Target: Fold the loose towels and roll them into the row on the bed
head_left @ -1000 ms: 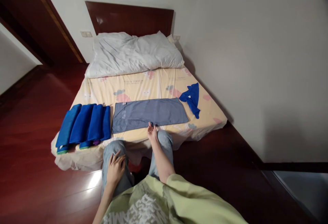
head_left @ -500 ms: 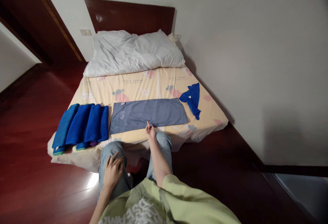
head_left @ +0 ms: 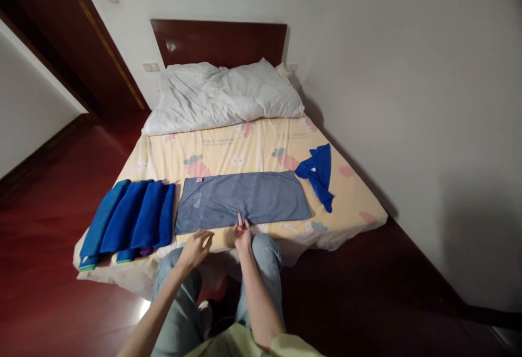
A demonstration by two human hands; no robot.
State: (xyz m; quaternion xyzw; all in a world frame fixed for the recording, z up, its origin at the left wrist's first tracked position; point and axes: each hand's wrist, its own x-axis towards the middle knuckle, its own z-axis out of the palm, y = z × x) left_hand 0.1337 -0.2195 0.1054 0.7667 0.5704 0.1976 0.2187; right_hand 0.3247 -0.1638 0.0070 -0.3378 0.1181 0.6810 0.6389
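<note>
A grey towel [head_left: 244, 201] lies flat and folded lengthwise across the near part of the bed [head_left: 261, 145]. My right hand [head_left: 243, 232] pinches its near edge at the middle, fingers closed on the cloth. My left hand [head_left: 196, 246] hovers just left of it, near the towel's front edge, fingers spread and holding nothing. To the left, several folded blue towels [head_left: 132, 220] lie side by side. A crumpled blue cloth [head_left: 317, 174] rests at the right of the bed.
A white duvet [head_left: 224, 96] is bunched at the dark wooden headboard [head_left: 220, 41]. The white wall [head_left: 408, 101] runs along the bed's right side. Dark red wooden floor [head_left: 41, 237] surrounds the bed. My knees in jeans [head_left: 265, 253] press against the bed's foot.
My left hand has lifted off my left knee and come forward to the towel's near edge. My right hand stays at the towel's edge. The view has tilted up slightly.
</note>
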